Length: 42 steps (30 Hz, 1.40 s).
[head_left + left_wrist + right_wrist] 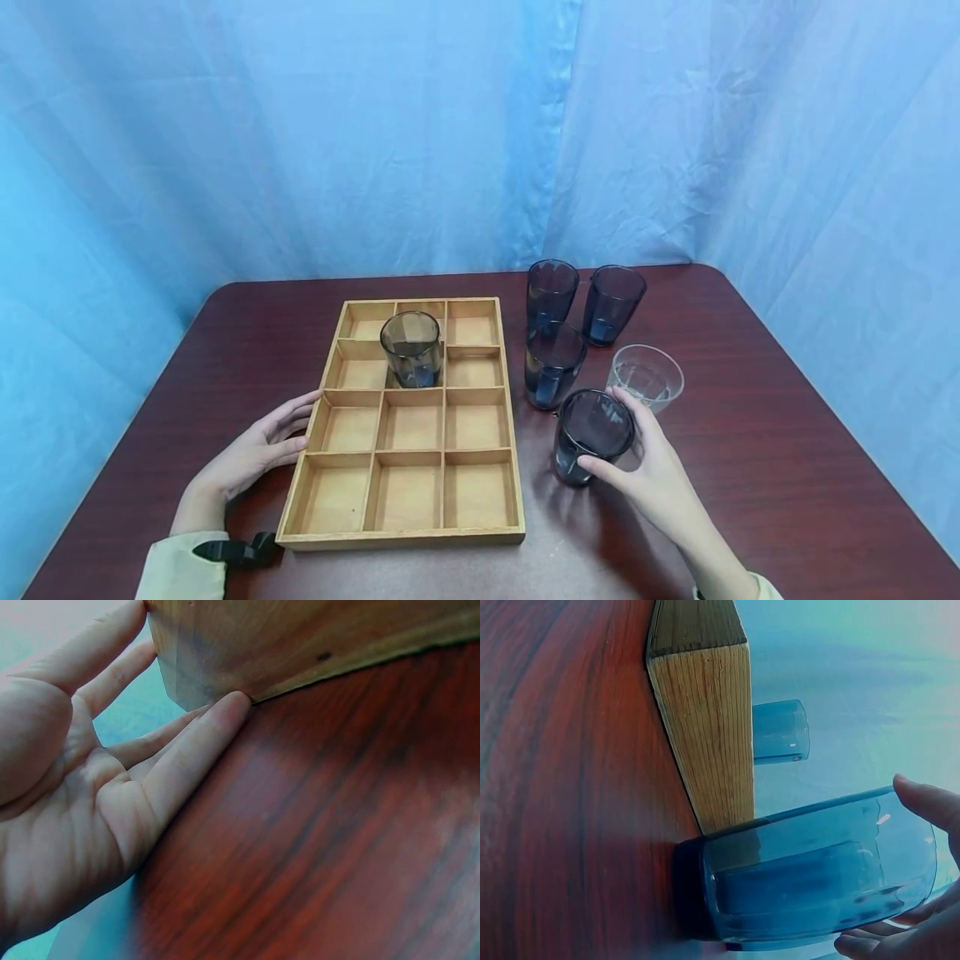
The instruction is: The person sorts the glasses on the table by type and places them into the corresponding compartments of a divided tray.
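I have the right hand [651, 477] gripping a dark glass [583, 433], just right of the wooden tray [405, 540]; the left hand [251, 454], fingers loosely extended, touches the tray. Sideways swing could knock the clear glass [663, 377].

Smooth, glossy glass tumblers [588, 437], matt grained-wood tray [405, 536], sleek wood-grained tabletop [757, 408], softly shiny cloth curtain [375, 158]

Left: I'm holding the left hand [253, 452] with fingers nearly straight, thumb apart | Right: I'm gripping with the right hand [651, 477], thumb opposing fingers | right forearm [703, 546] is slanting inward
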{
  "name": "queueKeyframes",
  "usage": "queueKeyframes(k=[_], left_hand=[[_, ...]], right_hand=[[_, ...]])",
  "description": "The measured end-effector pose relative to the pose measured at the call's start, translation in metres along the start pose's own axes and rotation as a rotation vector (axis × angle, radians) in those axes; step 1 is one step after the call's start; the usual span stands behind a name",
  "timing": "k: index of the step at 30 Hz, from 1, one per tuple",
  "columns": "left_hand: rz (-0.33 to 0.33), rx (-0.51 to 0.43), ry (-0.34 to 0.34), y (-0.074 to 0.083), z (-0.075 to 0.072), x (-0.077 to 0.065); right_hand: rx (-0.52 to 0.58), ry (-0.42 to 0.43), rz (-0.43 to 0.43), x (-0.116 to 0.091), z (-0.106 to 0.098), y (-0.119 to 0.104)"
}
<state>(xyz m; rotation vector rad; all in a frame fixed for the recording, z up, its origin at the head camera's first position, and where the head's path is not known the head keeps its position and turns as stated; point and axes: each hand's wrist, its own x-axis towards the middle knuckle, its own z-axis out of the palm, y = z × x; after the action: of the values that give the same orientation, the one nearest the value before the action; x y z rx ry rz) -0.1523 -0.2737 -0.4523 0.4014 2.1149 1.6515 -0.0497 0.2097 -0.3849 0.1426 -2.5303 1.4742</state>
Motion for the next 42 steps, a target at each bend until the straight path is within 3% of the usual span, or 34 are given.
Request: queueKeyframes(k=[8, 17, 37, 42], left_hand=[[0.014, -0.011, -0.013, 0.0004, -0.0006, -0.0004], [0.022, 0.005, -0.011, 0.0005, -0.0004, 0.0001], [0.005, 0.000, -0.005, 0.0010, 0.0003, -0.0017], [0.000, -0.004, -0.006, 0.0018, 0.0005, -0.0015]], right_hand=[[0.057, 0.007, 0.099, -0.0015, 0.0016, -0.0008], [0.160, 0.051, 0.080, -0.0039, 0.0044, 0.0038], [0.131, 0.064, 0.087, -0.0055, 0.0058, 0.0024], [0.086, 0.070, 0.121, -0.0045, 0.0065, 0.0027]])
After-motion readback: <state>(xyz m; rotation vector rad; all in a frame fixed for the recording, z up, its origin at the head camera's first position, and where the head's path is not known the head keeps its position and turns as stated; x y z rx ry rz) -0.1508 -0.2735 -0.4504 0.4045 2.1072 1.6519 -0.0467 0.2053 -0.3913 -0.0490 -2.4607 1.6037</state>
